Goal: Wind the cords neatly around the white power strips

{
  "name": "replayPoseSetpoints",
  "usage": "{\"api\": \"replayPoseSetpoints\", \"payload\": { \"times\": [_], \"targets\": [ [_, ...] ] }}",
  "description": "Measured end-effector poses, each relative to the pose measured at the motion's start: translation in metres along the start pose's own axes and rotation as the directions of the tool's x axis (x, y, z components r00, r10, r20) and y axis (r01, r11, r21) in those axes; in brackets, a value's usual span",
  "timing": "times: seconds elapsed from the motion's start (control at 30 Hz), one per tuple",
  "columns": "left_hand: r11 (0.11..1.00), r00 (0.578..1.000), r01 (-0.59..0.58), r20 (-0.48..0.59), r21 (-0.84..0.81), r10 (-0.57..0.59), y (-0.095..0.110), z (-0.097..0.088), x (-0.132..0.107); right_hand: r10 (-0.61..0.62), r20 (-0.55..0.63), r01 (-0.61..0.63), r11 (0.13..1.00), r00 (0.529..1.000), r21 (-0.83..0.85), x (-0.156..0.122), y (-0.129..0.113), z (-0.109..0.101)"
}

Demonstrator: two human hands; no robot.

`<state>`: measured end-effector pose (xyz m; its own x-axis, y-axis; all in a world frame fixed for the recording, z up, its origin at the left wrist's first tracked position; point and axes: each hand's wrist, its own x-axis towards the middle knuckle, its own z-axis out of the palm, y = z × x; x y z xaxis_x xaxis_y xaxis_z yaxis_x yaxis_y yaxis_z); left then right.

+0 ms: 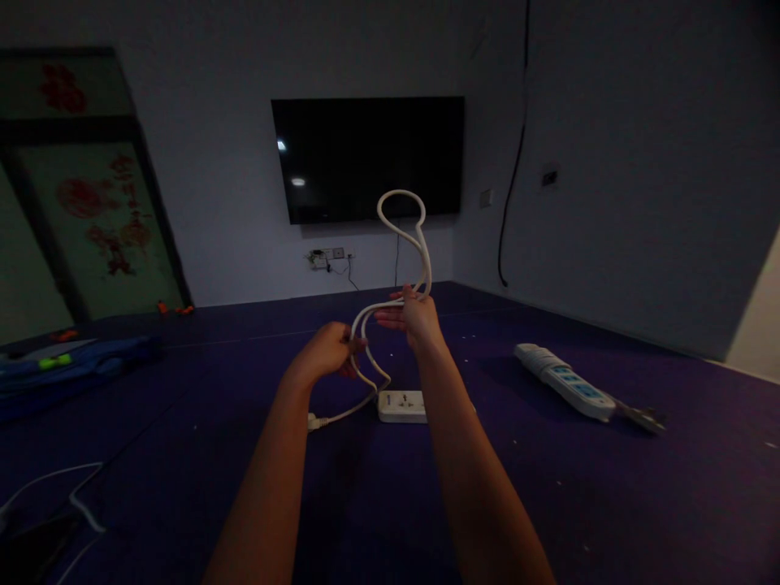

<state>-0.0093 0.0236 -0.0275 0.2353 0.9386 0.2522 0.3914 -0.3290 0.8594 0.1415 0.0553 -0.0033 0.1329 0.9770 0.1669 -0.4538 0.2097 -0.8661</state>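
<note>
A white power cord (428, 264) runs through both my hands, its upper loop standing up in front of the television. My right hand (416, 318) grips the doubled cord, thumb over it and the other fingers stretched to the left. Lower and to the left, my left hand (331, 351) pinches the cord near its bend. Below the hands, a white power strip (400, 405) lies on the purple surface, its right end partly hidden by my right forearm. The cord's plug (315, 422) rests at the left, partly behind my left forearm.
Another power strip (566, 380), wrapped in its own cord, lies at the right. Blue cloth (115, 357) lies at the far left, above a thin white cable (85, 508). A television (371, 158) hangs on the back wall; a black cable (512, 195) dangles right of it.
</note>
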Motion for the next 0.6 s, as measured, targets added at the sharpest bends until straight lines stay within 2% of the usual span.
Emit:
{"api": "replayPoseSetpoints", "payload": {
  "times": [0.07,0.17,0.27,0.37,0.6],
  "targets": [
    [0.997,0.99,-0.047,-0.139,-0.066,0.038,0.004,-0.001,0.001,0.035,0.032,-0.034,0.999,0.999,-0.029,0.0,0.001,0.0],
    [0.981,0.941,-0.16,-0.316,-0.106,0.119,0.01,-0.005,0.002,0.07,0.099,-0.064,0.995,0.993,-0.071,-0.002,0.002,0.003],
    [0.955,0.887,-0.265,-0.42,-0.129,0.19,0.014,-0.007,0.002,0.051,0.144,-0.038,0.996,0.988,-0.086,-0.005,0.003,0.009],
    [0.934,0.87,-0.308,-0.451,-0.18,0.199,0.016,-0.008,0.0,0.062,0.165,-0.045,0.994,0.984,-0.104,-0.007,0.003,0.012],
    [0.934,0.898,-0.251,-0.421,-0.256,0.126,0.019,-0.004,-0.001,0.121,0.187,-0.11,0.992,0.975,-0.068,-0.004,0.005,0.012]
  ]
}}
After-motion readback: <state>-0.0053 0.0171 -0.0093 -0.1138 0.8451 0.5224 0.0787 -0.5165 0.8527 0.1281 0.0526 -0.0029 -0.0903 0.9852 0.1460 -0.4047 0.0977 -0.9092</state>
